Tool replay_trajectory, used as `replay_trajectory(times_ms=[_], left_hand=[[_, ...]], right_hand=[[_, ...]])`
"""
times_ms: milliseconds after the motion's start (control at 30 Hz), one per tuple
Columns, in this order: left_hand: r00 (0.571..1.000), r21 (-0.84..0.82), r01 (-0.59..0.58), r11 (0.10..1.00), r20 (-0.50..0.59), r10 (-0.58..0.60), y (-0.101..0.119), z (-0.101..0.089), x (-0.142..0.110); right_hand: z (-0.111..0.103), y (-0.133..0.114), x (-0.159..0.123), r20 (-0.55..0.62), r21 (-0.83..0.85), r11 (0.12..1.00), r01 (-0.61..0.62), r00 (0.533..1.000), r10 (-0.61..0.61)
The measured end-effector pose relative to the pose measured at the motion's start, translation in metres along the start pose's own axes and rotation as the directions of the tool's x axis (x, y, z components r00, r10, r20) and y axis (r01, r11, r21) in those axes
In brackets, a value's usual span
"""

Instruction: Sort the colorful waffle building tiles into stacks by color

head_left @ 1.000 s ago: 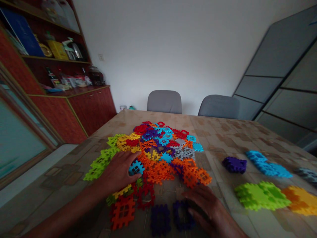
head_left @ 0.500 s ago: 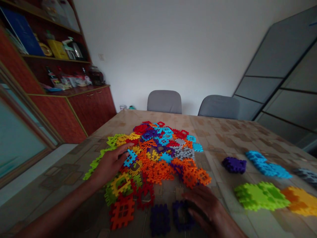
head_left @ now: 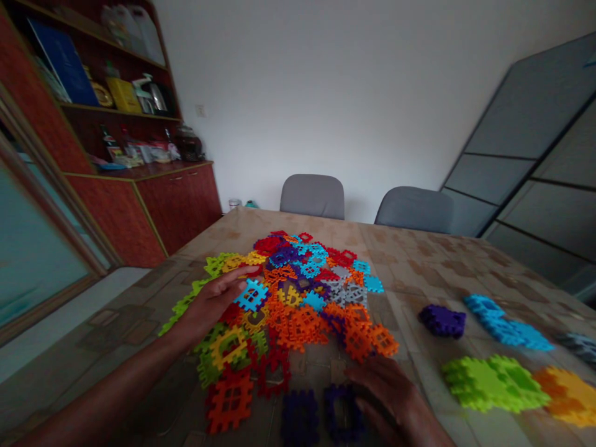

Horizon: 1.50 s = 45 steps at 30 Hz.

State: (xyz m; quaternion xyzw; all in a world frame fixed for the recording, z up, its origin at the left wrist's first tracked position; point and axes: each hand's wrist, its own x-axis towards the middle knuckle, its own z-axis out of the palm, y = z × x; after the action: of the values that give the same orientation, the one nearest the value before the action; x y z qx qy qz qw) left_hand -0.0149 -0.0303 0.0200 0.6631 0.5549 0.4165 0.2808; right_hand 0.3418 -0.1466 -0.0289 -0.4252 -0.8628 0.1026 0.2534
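Over the left side of a pile of interlocking plastic building pieces (head_left: 302,323), my left hand (head_left: 212,304) has its index finger stretched out. Its thumb is against a light blue window piece (head_left: 252,295), which it appears to grip at the left edge. My right hand (head_left: 388,394) rests low at the near side, thumb and fingers apart. Beside its fingertips lies a dark purple frame piece (head_left: 329,415); whether they touch it is unclear. A dark purple square piece (head_left: 300,416) lies to the left of that frame, and a red-orange window piece (head_left: 230,400) further left.
To the right on the patterned table (head_left: 419,261) are stacks of purple (head_left: 442,321), light blue (head_left: 507,323), green (head_left: 493,382) and yellow-orange pieces (head_left: 568,394), plus grey ones (head_left: 580,346). Two grey chairs (head_left: 311,195) stand behind the far edge.
My left hand has shifted slightly right with the light blue window piece, which now faces me more squarely. My right hand stays about where it was. The view has tilted a little.
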Motion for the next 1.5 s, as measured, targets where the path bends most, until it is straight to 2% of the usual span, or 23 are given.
replay_trajectory(times_ms=[167, 333, 500, 667, 833, 933, 1100, 1233, 1367, 1500], left_hand=[[0.999, -0.001, -0.030, 1.000, 0.034, 0.030, -0.009, -0.013, 0.008], [0.989, 0.181, -0.149, 0.972, 0.046, 0.143, -0.030, -0.024, 0.019], [0.948, 0.404, -0.319, 0.857, 0.129, 0.292, -0.035, -0.010, 0.010], [0.880, 0.518, -0.475, 0.711, 0.306, 0.364, -0.029, 0.007, 0.002], [0.869, 0.603, -0.495, 0.625, 0.345, 0.355, -0.035, 0.010, -0.002], [0.867, 0.626, -0.497, 0.601, 0.340, 0.363, -0.036, 0.009, -0.004], [0.862, 0.610, -0.505, 0.610, 0.320, 0.394, -0.023, 0.006, -0.004], [0.833, 0.517, -0.551, 0.655, 0.388, 0.395, -0.014, 0.000, -0.005], [0.810, 0.411, -0.566, 0.714, 0.439, 0.389, -0.018, 0.005, -0.005], [0.824, 0.352, -0.534, 0.769, 0.421, 0.379, -0.025, 0.014, 0.001]], right_hand=[[-0.001, 0.001, -0.002, -0.019, 0.004, 1.000, 0.018, 1.000, -0.018], [0.001, 0.005, -0.002, -0.031, 0.002, 0.998, 0.056, 0.998, -0.056], [0.004, 0.006, -0.002, -0.010, 0.004, 0.999, 0.037, 0.999, -0.037], [-0.001, 0.003, 0.004, 0.017, 0.016, 1.000, 0.013, 1.000, -0.013], [-0.011, -0.001, 0.018, 0.050, 0.044, 0.999, -0.015, 0.999, 0.013], [-0.013, -0.004, 0.032, 0.028, 0.068, 0.997, -0.040, 0.999, 0.038], [-0.007, 0.006, 0.073, -0.006, 0.107, 0.991, -0.080, 0.997, 0.081], [-0.002, 0.031, 0.115, 0.024, 0.028, 0.984, -0.174, 0.985, 0.173], [0.004, 0.051, 0.149, 0.057, -0.067, 0.954, -0.291, 0.954, 0.295], [0.013, 0.056, 0.166, 0.101, -0.176, 0.906, -0.386, 0.908, 0.406]])
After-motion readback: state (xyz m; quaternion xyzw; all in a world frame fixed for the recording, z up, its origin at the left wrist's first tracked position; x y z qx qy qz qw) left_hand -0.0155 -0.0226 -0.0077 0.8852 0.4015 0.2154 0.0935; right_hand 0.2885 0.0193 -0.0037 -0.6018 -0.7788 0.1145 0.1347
